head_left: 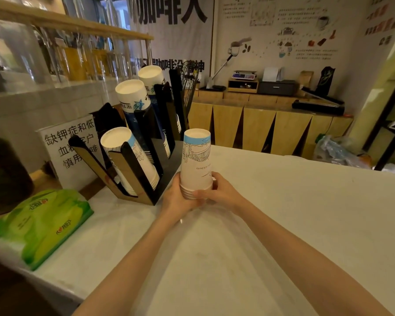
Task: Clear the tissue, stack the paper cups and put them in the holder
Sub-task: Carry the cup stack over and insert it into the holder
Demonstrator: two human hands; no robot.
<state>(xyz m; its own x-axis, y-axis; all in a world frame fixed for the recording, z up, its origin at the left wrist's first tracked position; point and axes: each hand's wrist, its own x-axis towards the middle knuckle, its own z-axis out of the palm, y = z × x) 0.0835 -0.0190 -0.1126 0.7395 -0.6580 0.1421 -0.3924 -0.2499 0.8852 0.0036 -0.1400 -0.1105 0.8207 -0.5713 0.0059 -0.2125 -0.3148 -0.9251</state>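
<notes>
A stack of several upside-down paper cups (pixel 196 160), white with a blue band and a line drawing, stands upright above the white table (pixel 283 213). My left hand (pixel 178 197) grips its lower rims from the left and my right hand (pixel 219 192) grips them from the right. Just left of the stack is the black and brown cup holder (pixel 144 169). Its slots carry other cup stacks: a white one (pixel 128 156) in front, a blue one (pixel 135 103) behind it and another (pixel 151 76) farther back. A green tissue pack (pixel 41 224) lies at the table's left edge.
A printed white sign (pixel 71 149) leans behind the holder. A dark round object (pixel 5 174) sits at far left. A wooden counter (pixel 271 126) with a scale and a black machine runs along the back wall. Plastic bags (pixel 338 151) lie beyond the table's far right.
</notes>
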